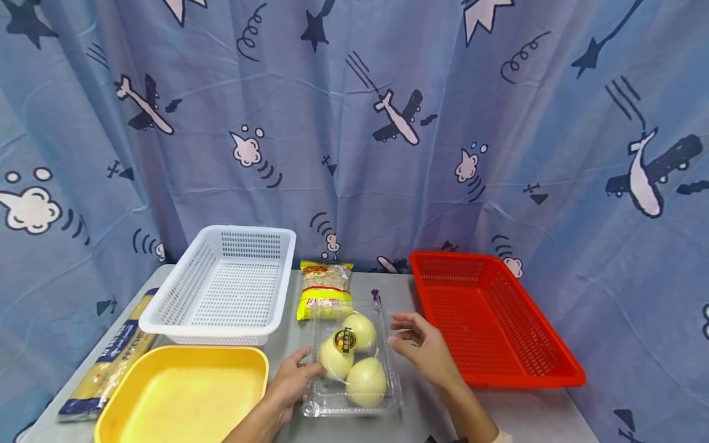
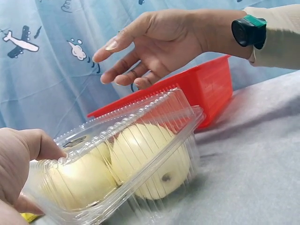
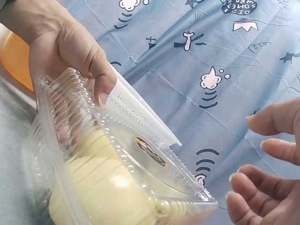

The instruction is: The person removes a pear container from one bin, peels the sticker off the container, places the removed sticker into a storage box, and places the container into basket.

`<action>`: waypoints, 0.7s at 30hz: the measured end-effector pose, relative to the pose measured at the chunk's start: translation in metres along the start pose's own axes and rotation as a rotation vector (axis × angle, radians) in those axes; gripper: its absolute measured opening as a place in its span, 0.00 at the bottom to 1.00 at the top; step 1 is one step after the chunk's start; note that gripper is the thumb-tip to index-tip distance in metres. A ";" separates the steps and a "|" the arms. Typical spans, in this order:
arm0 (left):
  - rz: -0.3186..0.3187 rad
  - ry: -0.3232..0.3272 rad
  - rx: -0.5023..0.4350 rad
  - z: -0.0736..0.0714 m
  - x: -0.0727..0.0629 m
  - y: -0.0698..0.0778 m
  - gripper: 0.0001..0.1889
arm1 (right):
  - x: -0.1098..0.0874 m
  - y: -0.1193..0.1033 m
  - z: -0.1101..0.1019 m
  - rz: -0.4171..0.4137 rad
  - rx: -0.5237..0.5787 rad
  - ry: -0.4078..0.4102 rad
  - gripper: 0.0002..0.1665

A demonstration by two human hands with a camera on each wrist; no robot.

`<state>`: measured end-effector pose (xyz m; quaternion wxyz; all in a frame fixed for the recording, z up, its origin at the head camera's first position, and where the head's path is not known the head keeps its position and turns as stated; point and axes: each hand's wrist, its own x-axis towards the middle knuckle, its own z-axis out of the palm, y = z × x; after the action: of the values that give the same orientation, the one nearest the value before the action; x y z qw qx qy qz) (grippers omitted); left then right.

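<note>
A clear plastic clamshell box [image 1: 329,403] stands at the middle front of the table, holding three pale yellow-green pears [image 1: 366,381]. On its lid is a round dark sticker [image 1: 344,340]. My left hand [image 1: 292,380] grips the box's left side; in the right wrist view that hand's thumb [image 3: 104,84] lies on the lid edge and its fingers show through the side wall. My right hand [image 1: 425,349] hovers beside the box's right side, apart from it, fingers loosely bent and holding nothing. The left wrist view shows the right palm [image 2: 164,44] above the box.
Left of the box are a white basket [image 1: 285,277], a yellow basin [image 1: 183,394] and a long pasta packet [image 1: 111,363]. Behind it lie a yellow snack bag [image 1: 325,283] and a small purple-wrapped item [image 1: 375,295]. A red basket [image 1: 471,320] stands right; a blue curtain [image 1: 332,123] hangs behind.
</note>
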<state>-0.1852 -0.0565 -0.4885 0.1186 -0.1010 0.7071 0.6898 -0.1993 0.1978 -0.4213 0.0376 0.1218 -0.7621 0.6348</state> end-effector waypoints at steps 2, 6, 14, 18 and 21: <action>0.000 0.000 -0.002 0.000 0.000 0.000 0.43 | 0.002 0.000 0.001 -0.016 0.006 -0.007 0.24; 0.006 0.001 -0.005 0.000 0.000 -0.001 0.43 | 0.004 0.001 0.005 -0.030 0.018 -0.020 0.25; 0.010 0.001 0.004 0.000 -0.001 -0.002 0.43 | 0.014 0.003 0.014 -0.048 0.012 -0.050 0.23; 0.015 -0.006 -0.005 0.000 -0.001 -0.001 0.43 | 0.022 0.009 0.019 -0.048 0.002 -0.064 0.22; 0.017 -0.010 -0.009 0.000 -0.001 -0.001 0.44 | 0.026 0.012 0.025 -0.050 0.015 -0.086 0.22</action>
<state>-0.1834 -0.0568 -0.4892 0.1160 -0.0921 0.7043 0.6943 -0.2254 0.1718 -0.4322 0.0196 0.1680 -0.7548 0.6338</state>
